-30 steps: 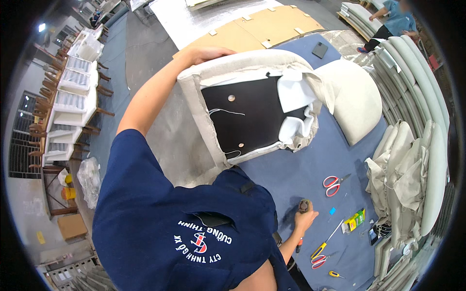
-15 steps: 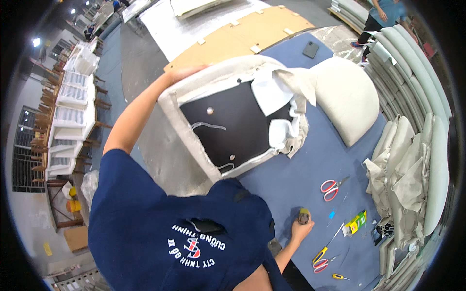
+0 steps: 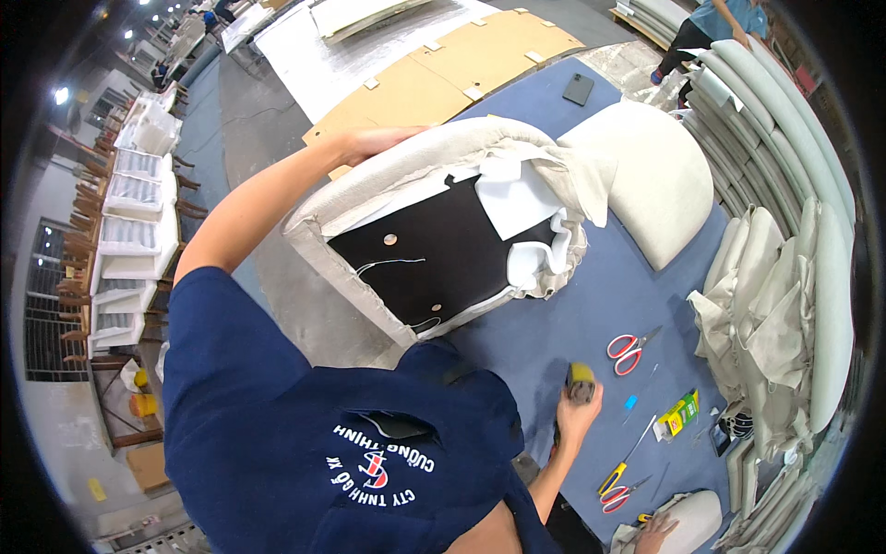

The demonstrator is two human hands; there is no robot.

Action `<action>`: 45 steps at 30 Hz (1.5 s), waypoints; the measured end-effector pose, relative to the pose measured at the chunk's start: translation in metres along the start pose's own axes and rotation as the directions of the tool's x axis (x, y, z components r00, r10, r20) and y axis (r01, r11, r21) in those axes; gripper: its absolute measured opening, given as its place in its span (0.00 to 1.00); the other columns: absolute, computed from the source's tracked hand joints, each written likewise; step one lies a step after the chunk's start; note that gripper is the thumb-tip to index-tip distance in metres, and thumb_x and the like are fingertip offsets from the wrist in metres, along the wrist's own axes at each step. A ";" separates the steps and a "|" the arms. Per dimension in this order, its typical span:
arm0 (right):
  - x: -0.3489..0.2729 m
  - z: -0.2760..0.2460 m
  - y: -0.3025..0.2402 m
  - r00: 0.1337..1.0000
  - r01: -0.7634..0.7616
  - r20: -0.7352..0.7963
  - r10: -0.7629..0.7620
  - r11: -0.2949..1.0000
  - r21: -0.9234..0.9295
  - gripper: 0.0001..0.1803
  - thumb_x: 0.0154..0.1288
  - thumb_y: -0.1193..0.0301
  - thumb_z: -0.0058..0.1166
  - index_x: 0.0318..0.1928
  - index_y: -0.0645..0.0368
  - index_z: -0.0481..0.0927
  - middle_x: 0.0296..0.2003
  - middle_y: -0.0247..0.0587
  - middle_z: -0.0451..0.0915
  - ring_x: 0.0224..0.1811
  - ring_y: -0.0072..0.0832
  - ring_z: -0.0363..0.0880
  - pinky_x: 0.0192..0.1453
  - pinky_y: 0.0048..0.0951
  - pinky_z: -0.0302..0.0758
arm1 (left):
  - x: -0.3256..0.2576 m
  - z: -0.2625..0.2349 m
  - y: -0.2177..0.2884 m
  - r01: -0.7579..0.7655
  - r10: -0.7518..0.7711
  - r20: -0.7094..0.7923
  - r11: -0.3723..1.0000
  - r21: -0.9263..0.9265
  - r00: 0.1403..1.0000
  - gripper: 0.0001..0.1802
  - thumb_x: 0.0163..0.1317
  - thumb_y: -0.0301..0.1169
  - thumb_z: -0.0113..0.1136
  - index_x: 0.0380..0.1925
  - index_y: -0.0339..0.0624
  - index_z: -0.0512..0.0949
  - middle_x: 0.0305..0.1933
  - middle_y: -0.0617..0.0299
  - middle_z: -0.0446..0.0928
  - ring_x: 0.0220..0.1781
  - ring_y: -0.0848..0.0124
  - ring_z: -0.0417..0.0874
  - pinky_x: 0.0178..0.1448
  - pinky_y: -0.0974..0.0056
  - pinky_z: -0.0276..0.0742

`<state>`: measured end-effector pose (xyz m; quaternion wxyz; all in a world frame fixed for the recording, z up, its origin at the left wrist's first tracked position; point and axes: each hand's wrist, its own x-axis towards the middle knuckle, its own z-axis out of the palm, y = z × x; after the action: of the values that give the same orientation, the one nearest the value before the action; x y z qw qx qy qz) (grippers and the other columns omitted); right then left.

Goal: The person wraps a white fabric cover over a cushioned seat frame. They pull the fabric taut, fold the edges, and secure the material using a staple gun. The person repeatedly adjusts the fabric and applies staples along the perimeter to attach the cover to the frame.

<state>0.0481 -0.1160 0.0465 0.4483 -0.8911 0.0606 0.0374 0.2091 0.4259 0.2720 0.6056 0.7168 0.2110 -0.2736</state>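
A beige upholstered chair piece (image 3: 397, 309) is tilted over the blue table, its open underside facing me. Inside it lie a black panel (image 3: 434, 240) with round holes and thin cords, and loose white lining (image 3: 517, 203). My left hand (image 3: 383, 140) grips its far padded edge, fingers partly hidden behind it. My right hand (image 3: 579, 415) is wrapped round a worn yellow-and-dark tool that looks like a staple gun (image 3: 580, 383), apart from the piece, above the table. Red-handled scissors (image 3: 628, 355) lie just beyond that hand.
A rounded beige cushion (image 3: 651, 175) and a phone (image 3: 578, 89) lie at the far side. At right are a screwdriver (image 3: 614, 478), more scissors (image 3: 616, 499), a yellow-green box (image 3: 678, 415) and stacked covers (image 3: 766, 314). Another person's hand (image 3: 655, 534) touches a beige padded piece (image 3: 694, 522).
My right hand has lifted the tool slightly away from me. The chair piece has tilted a little, my left hand shifting right along its edge. Another person's hand with a padded piece has appeared lower right.
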 end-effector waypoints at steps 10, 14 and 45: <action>0.084 0.100 -0.282 0.677 0.619 0.016 -0.736 0.580 0.530 0.37 0.48 0.84 0.71 0.64 0.62 0.79 0.51 0.54 0.83 0.51 0.53 0.84 0.58 0.41 0.79 | 0.029 -0.019 -0.005 0.059 -0.064 0.136 0.997 0.039 0.989 0.32 0.82 0.54 0.49 0.75 0.46 0.73 0.75 0.58 0.74 0.71 0.70 0.77 0.70 0.61 0.78; 0.094 0.116 -0.276 0.674 0.646 0.006 -0.739 0.593 0.481 0.35 0.49 0.84 0.69 0.63 0.65 0.79 0.51 0.56 0.83 0.52 0.55 0.85 0.58 0.42 0.80 | 0.013 0.025 0.038 0.058 -0.053 -0.025 0.955 0.290 0.998 0.33 0.85 0.54 0.40 0.78 0.46 0.68 0.78 0.56 0.71 0.74 0.68 0.75 0.76 0.60 0.73; 0.098 0.130 -0.285 0.761 0.550 -0.070 -0.645 0.584 0.597 0.29 0.53 0.80 0.70 0.58 0.69 0.81 0.47 0.55 0.83 0.47 0.52 0.86 0.56 0.41 0.80 | -0.018 0.056 0.007 -0.143 0.572 -0.017 0.233 0.962 0.820 0.39 0.79 0.56 0.52 0.84 0.74 0.52 0.51 0.42 0.83 0.55 0.45 0.87 0.61 0.45 0.80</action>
<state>0.1837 0.1496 0.1837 0.6886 -0.6697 -0.2699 -0.0675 0.1921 0.3697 0.2829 0.0757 0.9944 -0.0507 -0.0536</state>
